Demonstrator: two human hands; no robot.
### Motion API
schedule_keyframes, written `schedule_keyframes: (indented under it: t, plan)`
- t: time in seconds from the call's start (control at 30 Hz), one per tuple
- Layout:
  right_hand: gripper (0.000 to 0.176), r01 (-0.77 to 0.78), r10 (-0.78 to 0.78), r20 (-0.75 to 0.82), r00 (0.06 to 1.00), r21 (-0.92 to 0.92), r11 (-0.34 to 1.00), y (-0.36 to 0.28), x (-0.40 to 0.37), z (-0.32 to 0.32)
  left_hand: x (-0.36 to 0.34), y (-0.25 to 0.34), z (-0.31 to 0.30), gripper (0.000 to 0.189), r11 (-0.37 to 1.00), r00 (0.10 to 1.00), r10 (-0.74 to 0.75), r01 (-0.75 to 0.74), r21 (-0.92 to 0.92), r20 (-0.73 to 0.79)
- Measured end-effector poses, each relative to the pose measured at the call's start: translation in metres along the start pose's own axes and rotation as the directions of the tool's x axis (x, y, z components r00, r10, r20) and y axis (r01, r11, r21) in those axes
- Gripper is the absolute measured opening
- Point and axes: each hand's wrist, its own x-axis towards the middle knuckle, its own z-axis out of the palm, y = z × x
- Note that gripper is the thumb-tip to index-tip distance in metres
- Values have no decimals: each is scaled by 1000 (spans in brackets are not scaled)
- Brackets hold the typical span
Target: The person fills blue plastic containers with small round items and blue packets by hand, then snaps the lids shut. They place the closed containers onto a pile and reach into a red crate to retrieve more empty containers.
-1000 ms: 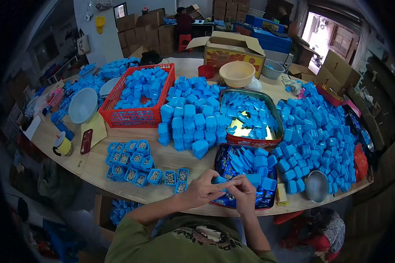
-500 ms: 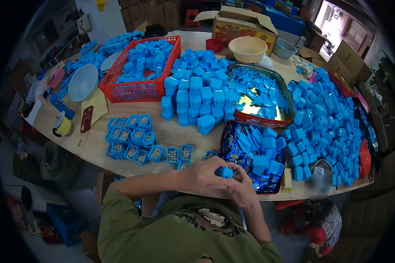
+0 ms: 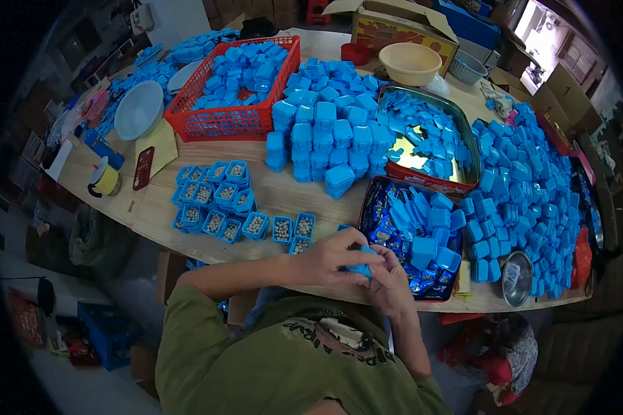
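Observation:
In front of my chest, my left hand (image 3: 333,261) has its fingers closed round a small blue plastic box (image 3: 358,259). My right hand (image 3: 390,282) pinches the same box from the right, its fingertips meeting those of the left. Much of the box is covered by fingers. Just left of the hands stand open blue boxes (image 3: 282,230) full of small pale balls, with a larger cluster of filled boxes (image 3: 214,222) beyond. Close on the right lies a dark tray (image 3: 364,216) with shiny blue packets (image 3: 422,285) and blue box pieces (image 3: 424,253).
Stacked blue boxes (image 3: 323,138) and a red basket (image 3: 218,131) stand behind. A red-rimmed tin (image 3: 429,181) holds flat blue pieces. More blue boxes (image 3: 526,200) are heaped at right, near a metal bowl (image 3: 517,279). A phone (image 3: 143,168) and yellow cup (image 3: 106,178) sit left.
The view has shifted, so the table's contents appear slightly higher and farther right. Both hands keep hold of the blue box, and their fingers have moved a little on it.

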Motion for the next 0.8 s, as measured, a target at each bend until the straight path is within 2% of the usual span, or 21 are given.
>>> schedule_keyframes:
  t: [0.03, 0.1, 0.17, 0.2, 0.23, 0.3, 0.33, 0.4, 0.43, 0.5, 0.63, 0.7, 0.73, 0.8]
  plan:
    - [48, -30, 30, -34, 999, 5, 1000, -3, 2, 5, 1, -1, -1, 47, 1000, 1000, 1, -1, -1, 0]
    - [46, 21, -21, -10, 1000, 15, 1000, -5, 6, 11, 3, -5, -5, 53, 919, 935, -331, 289, -269, -127]
    - [45, 69, -70, 11, 998, 27, 997, -7, 7, 16, 9, -26, -15, 55, 770, 799, -570, 439, -463, -190]
    - [42, 161, -162, -6, 987, -81, 984, -9, 7, 18, 13, -40, -25, 58, 660, 708, -681, 483, -575, -187]
    - [40, 246, -252, -10, 968, -191, 950, -10, 7, 19, 19, -48, -36, 58, 659, 708, -681, 483, -577, -185]
    - [40, 250, -261, -16, 965, -230, 940, -11, 7, 14, 32, -64, -57, 58, 642, 596, -754, 578, -504, -277]
    - [41, 253, -268, -23, 963, -268, 930, -10, 7, 12, 38, -73, -63, 58, 643, 598, -753, 578, -502, -276]
    - [41, 266, -282, -16, 959, -289, 920, -8, 7, 10, 45, -93, -64, 60, 739, 642, -672, 619, -267, -369]
    - [41, 278, -295, -7, 956, -311, 909, -7, 6, 9, 49, -101, -63, 60, 739, 645, -672, 618, -267, -364]
    - [40, 283, -300, -13, 954, -304, 910, -6, 4, 8, 57, -111, -60, 60, 770, 693, -527, 634, 69, -493]
    - [39, 298, -327, -41, 944, -320, 899, -8, 1, 4, 68, -104, -55, 53, 734, 678, -523, 667, 132, -516]
    - [39, 309, -345, -46, 938, -342, 887, -6, 0, 3, 70, -102, -50, 46, 686, 696, -438, 668, 289, -568]
    - [40, 336, -376, -41, 926, -366, 868, -6, 0, 3, 70, -105, -49, 46, 684, 693, -446, 672, 284, -567]
    - [39, 336, -373, -35, 927, -366, 868, -5, 1, 1, 68, -110, -48, 40, 653, 737, -328, 629, 422, -591]
